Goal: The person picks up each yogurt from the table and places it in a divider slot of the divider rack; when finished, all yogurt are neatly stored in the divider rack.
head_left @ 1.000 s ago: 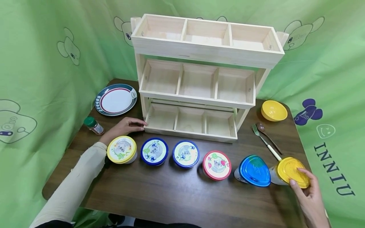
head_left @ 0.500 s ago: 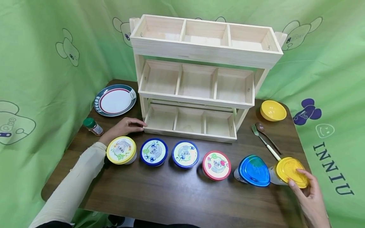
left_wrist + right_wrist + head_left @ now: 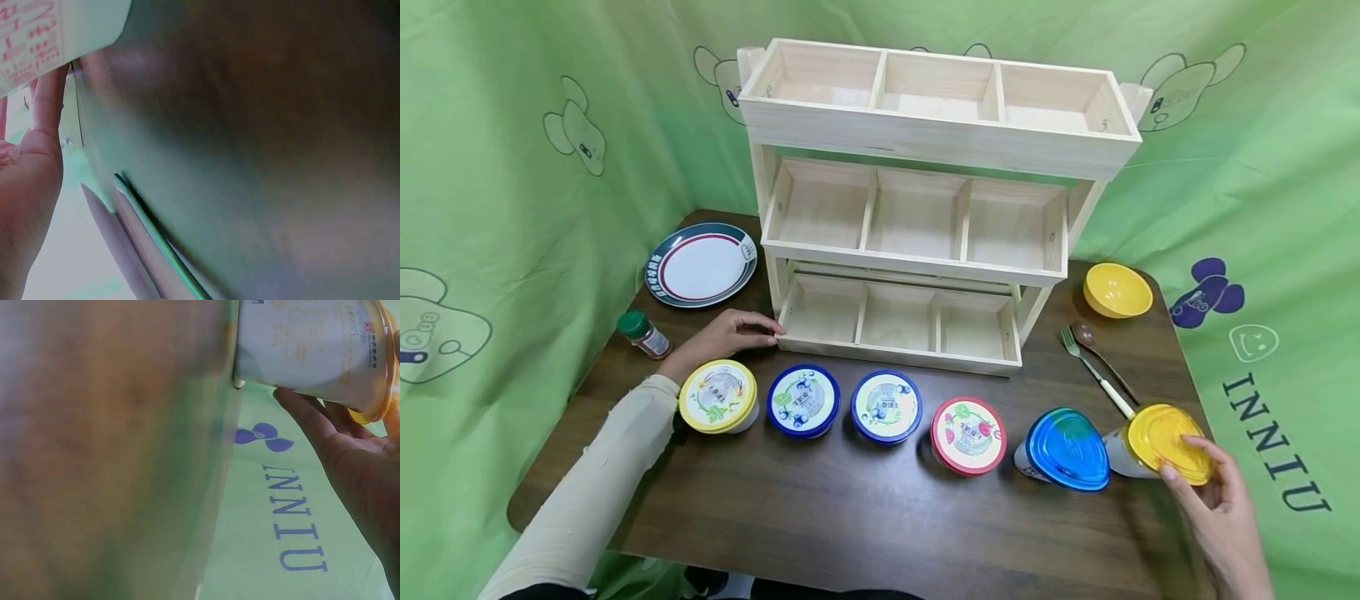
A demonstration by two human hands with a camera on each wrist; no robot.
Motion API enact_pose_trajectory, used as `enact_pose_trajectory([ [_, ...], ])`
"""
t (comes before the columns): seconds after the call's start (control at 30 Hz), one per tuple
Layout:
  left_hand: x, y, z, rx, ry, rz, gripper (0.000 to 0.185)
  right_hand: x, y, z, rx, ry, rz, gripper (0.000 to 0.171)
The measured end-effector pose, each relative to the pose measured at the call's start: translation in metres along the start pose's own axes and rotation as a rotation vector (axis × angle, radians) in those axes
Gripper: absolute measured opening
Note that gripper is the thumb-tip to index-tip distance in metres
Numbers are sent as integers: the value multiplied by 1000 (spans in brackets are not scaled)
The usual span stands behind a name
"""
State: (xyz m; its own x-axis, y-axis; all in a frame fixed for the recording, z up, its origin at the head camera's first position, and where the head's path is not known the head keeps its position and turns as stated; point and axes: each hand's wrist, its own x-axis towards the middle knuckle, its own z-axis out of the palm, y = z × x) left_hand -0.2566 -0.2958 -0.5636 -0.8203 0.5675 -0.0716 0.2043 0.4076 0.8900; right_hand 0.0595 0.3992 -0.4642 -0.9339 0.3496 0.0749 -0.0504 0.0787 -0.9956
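Note:
My right hand (image 3: pixel 1221 512) grips a white cup with a yellow plastic lid (image 3: pixel 1168 443) at the right of the table; in the right wrist view the fingers curl beneath the cup (image 3: pixel 306 347) near its lid. Just left of it stands a cup with a blue lid (image 3: pixel 1067 450). At the lower left corner of a three-tier wooden shelf (image 3: pixel 898 354), my left hand (image 3: pixel 722 337) pinches the bottom tray between thumb and fingers. Before that wrist sits a yellow-rimmed tub (image 3: pixel 718 396). Two blue-rimmed tubs (image 3: pixel 803 401) (image 3: pixel 887 407) and a red-rimmed tub (image 3: pixel 968 435) continue the row.
A plate (image 3: pixel 702 264) and a green-capped jar (image 3: pixel 643 333) lie left of the shelf. To its right are a yellow bowl (image 3: pixel 1117 291), a fork (image 3: pixel 1093 371) and a brown spoon (image 3: pixel 1105 358). Green fabric (image 3: pixel 512 208) surrounds the table.
The yellow-lidded cup has shifted slightly up and back in my right hand's grip. My left hand stays at the shelf corner. The tubs keep their places.

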Motion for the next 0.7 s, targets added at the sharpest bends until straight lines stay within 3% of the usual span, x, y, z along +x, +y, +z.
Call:
enact_pose_trajectory([
  [0.13,0,-2,-2,1,-11,7,25,9,-8,1,61,-49,-84,63],
  [0.2,-6,17,-1,-7,-15,12,26,14,-13,2,76,-60,-119,64],
  [0.23,-6,17,-1,-33,-30,30,27,17,-15,3,78,-61,-128,65],
  [0.33,-15,49,1,-28,-36,45,27,25,-24,6,63,-49,-147,63],
  [0.47,-23,82,5,17,-11,-9,26,36,-36,6,-13,-44,-148,63],
  [0.53,-22,84,5,23,-9,-18,27,41,-42,7,-61,-49,-149,64],
  [0.7,-16,61,2,-26,-21,-5,28,53,-58,11,-177,-72,-197,63],
])
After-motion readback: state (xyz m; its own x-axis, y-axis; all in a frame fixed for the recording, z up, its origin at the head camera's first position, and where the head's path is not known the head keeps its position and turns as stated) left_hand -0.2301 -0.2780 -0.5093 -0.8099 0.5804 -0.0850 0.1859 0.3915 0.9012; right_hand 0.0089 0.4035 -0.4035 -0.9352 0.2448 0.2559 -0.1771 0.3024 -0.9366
